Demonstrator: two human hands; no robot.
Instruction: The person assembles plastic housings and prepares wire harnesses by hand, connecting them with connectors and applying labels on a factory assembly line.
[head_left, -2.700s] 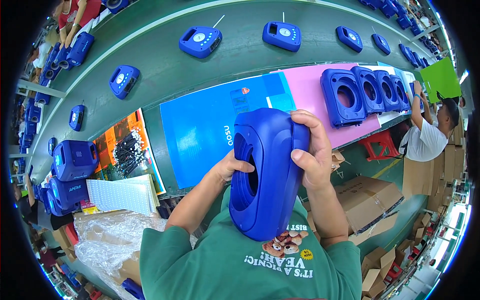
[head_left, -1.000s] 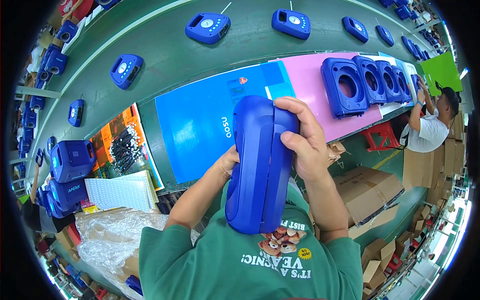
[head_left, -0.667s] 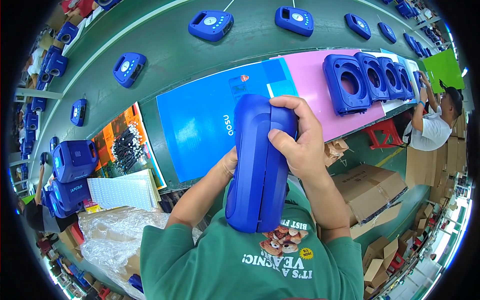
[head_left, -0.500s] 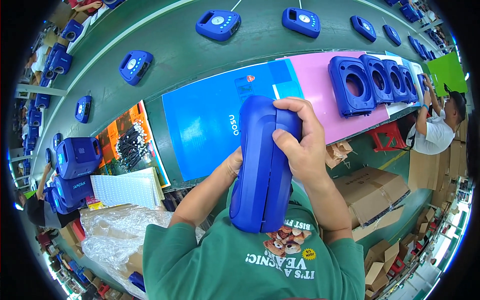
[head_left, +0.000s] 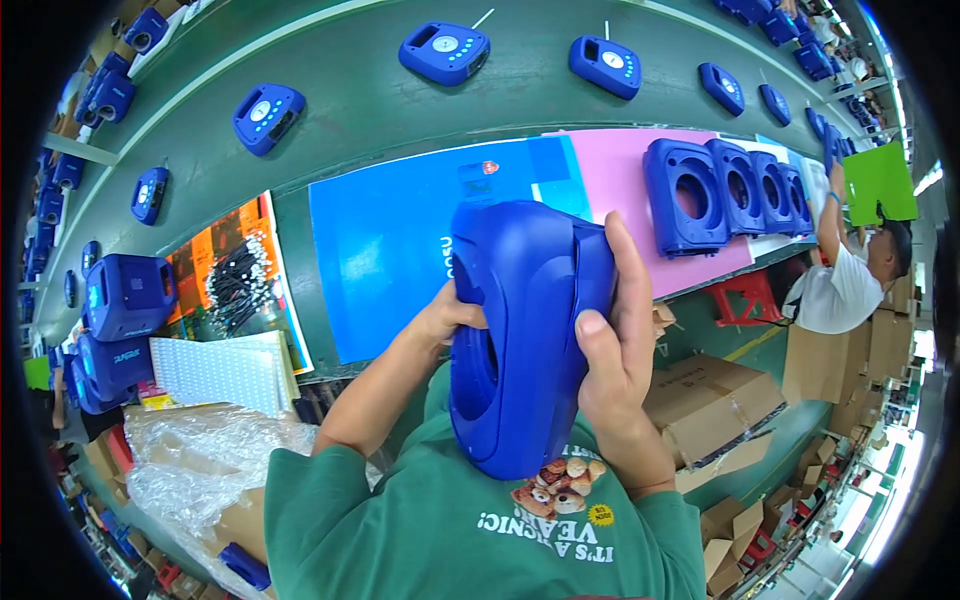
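Note:
Between both hands, close in front of my green shirt, I hold a blue plastic speaker housing (head_left: 525, 340) upright, above the table's front edge. My left hand (head_left: 448, 318) grips its left side, the thumb lying at the rim of a round opening there. The fingers beneath are hidden. On the right side my right hand (head_left: 618, 350) presses the housing with thumb and fingers, next to a long seam between two shell parts. Behind the housing lies a blue sheet (head_left: 375, 260), partly covered by it.
Several open blue shells (head_left: 665, 165) stand in a row on a pink sheet (head_left: 600, 170). Thin cables (head_left: 238, 285) and white perforated strips (head_left: 220, 370) lie left. Blue panels (head_left: 445, 52) line the green surface beyond. A carton (head_left: 715, 395) and co-worker (head_left: 850, 285) are right.
The housing has been turned in my hands, bringing a round opening on its left side into view. My right fingers have straightened along its right side. The view has shifted slightly.

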